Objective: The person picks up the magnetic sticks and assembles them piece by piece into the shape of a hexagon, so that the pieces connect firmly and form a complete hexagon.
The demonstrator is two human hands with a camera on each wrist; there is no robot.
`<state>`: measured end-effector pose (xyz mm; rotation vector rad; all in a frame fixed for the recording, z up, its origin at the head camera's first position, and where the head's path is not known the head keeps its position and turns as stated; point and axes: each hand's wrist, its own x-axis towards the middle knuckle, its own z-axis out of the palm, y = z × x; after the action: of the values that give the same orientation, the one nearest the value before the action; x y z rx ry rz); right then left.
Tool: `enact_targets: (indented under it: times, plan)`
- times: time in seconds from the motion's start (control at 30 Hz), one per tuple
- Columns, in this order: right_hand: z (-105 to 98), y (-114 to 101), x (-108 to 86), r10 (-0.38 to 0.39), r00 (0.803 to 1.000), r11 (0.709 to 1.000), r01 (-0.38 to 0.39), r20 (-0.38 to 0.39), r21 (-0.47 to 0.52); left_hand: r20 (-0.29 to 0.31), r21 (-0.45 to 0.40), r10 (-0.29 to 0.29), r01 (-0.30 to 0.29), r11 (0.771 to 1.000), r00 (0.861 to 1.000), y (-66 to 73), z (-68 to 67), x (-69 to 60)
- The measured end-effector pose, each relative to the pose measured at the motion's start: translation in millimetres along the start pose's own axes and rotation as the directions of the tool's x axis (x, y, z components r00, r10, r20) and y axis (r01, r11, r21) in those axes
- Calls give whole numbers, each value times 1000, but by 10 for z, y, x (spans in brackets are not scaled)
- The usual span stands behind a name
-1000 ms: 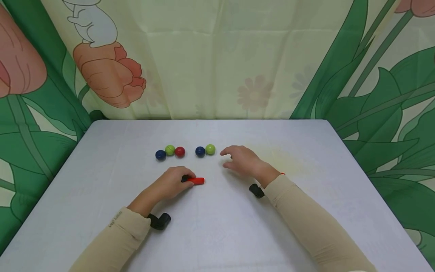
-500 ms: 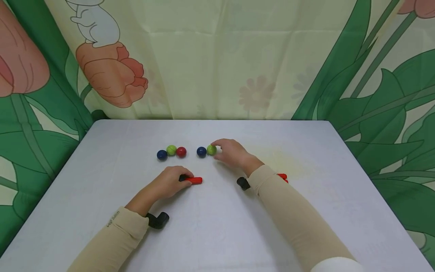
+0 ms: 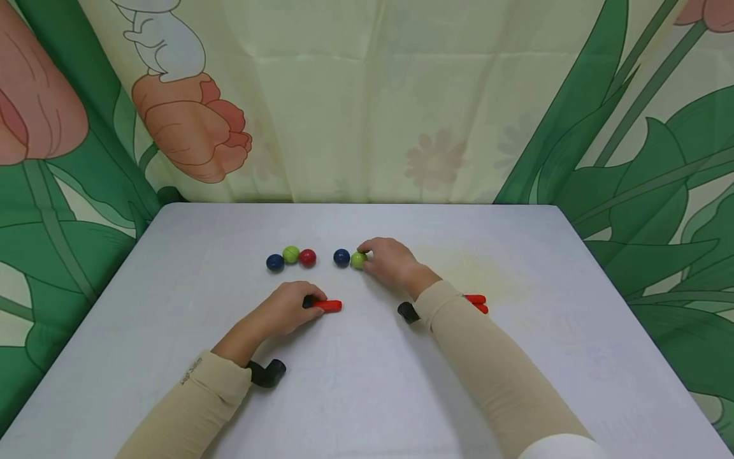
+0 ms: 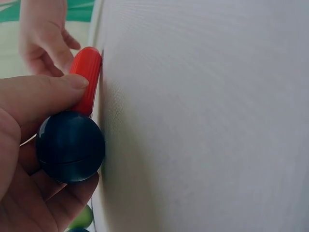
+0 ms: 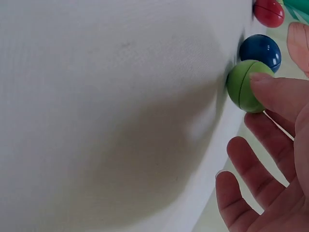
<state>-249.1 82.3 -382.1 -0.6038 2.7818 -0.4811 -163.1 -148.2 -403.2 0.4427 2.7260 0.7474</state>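
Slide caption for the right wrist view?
Right hand holding a seamed green ball beside a blue ball, red ball beyond.

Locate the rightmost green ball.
In the head view, the green ball sits near the center, just right of a blue ball, pinched by the right hand.

l. hand [image 3: 283, 309] + r. hand [image 3: 392, 261]: 2 are showing
blue balls [image 3: 275, 262]: 3 are showing, incl. 1 sitting in l. hand
green balls [image 3: 291, 254]: 2 are showing
red ball [image 3: 308, 257]: 1 is showing
balls, tot.: 6 are showing
tan sleeves [image 3: 189, 408]: 2 are showing
red rods [image 3: 328, 306]: 1 is poking from l. hand, 2 more ends are poking past r. sleeve [image 3: 499, 357]
blk wrist cams [image 3: 276, 371]: 2 are showing
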Motion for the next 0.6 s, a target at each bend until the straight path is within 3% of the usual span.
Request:
enact_targets:
  times: [0.27,0.6]
  plan:
    - [45,-22,-81,44,999,998,-44,0,50,-11,-9,19,-19,1000,1000,15,1,-14]
    - [90,-75,-107,-8,1000,999,8,-15,31,-22,-21,49,-49,999,999,39,-10,-10]
